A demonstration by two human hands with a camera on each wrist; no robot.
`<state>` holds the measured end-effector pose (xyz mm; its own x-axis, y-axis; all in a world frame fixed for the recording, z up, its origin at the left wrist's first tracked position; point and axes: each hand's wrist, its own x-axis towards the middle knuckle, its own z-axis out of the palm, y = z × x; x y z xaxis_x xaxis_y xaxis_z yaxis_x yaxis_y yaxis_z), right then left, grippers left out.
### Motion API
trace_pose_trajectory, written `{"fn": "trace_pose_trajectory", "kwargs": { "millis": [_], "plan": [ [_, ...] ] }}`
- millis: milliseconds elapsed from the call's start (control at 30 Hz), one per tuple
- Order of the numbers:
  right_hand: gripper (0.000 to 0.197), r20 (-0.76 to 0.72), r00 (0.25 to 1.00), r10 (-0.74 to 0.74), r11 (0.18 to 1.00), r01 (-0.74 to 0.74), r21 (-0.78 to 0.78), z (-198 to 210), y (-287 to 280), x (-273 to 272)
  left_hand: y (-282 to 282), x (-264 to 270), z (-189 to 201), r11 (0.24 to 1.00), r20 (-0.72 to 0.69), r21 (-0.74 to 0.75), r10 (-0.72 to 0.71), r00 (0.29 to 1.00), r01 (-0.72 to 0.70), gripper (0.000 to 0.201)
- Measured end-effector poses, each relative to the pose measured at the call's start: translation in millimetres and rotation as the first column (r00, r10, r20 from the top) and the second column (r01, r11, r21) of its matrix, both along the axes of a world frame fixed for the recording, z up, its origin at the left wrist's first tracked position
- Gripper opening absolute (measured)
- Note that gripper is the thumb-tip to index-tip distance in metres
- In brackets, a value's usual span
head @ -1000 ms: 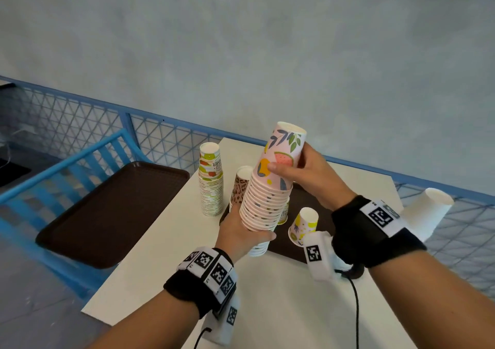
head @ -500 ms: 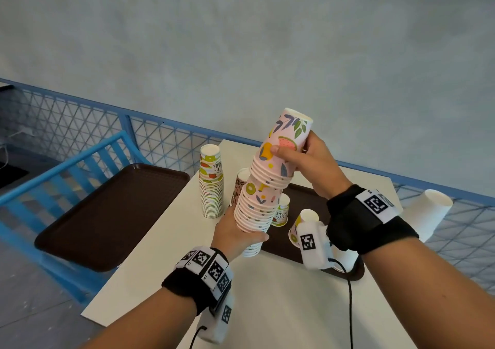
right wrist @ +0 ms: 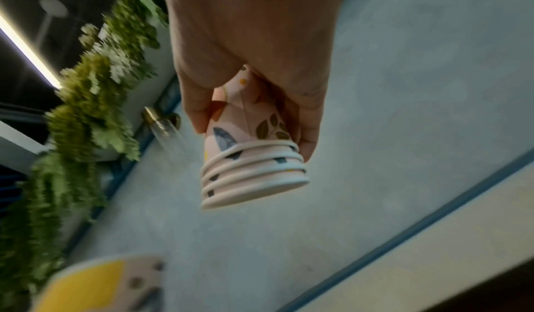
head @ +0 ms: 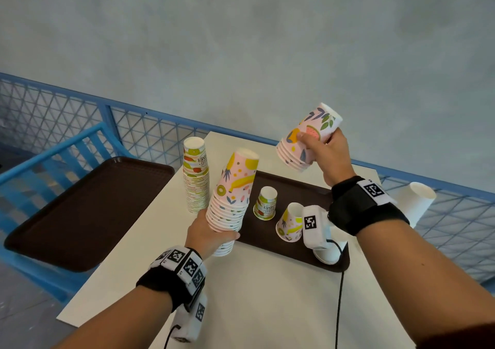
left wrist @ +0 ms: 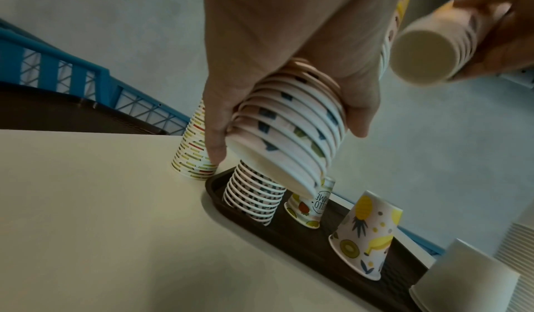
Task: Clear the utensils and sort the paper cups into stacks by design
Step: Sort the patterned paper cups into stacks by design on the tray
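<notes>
My left hand (head: 218, 233) grips the lower part of a tall stack of upside-down pink fruit-print cups (head: 233, 196), tilted over the near left corner of the brown tray (head: 267, 244). In the left wrist view thumb and fingers wrap the tall stack (left wrist: 300, 148). Up and to the right, my right hand (head: 318, 145) holds a short stack of pink leaf-and-watermelon cups (head: 300, 145) in the air, apart from the tall stack. The right wrist view shows the short stack's (right wrist: 251, 170) rims below my fingers.
A Hello Summer stack (head: 195, 177) stands on the white table (head: 267, 308). On the tray: one Hello Summer cup (head: 266, 203), one pink fruit cup (head: 290, 222), a spotted stack (left wrist: 254, 196), a white cup (left wrist: 462, 282). White cups (head: 412, 201) at right. Another brown tray (head: 88, 209) sits left, beside the blue mesh fence (head: 150, 134).
My right hand has pulled the top few pink cups off the tall stack and carried them up and to the right. The left hand still holds the rest.
</notes>
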<state>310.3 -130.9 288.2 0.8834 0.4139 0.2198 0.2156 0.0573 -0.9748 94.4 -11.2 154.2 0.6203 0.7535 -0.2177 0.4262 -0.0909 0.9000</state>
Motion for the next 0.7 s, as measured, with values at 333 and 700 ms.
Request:
{"fn": "trace_pose_trajectory", "kwargs": {
  "millis": [333,700],
  "plan": [
    [0.063,0.062,0.981,-0.185,0.882,0.194,-0.429,-95,-20,22,8,3,-1,0.999,-0.014,0.005,0.036,0.999,-0.036,0.086],
    [0.1,-0.075,0.996,-0.053,0.828,0.002,-0.56,-143,-25,18,8,2,4,0.998,-0.032,0.038,0.054,0.998,-0.053,0.084]
  ]
}}
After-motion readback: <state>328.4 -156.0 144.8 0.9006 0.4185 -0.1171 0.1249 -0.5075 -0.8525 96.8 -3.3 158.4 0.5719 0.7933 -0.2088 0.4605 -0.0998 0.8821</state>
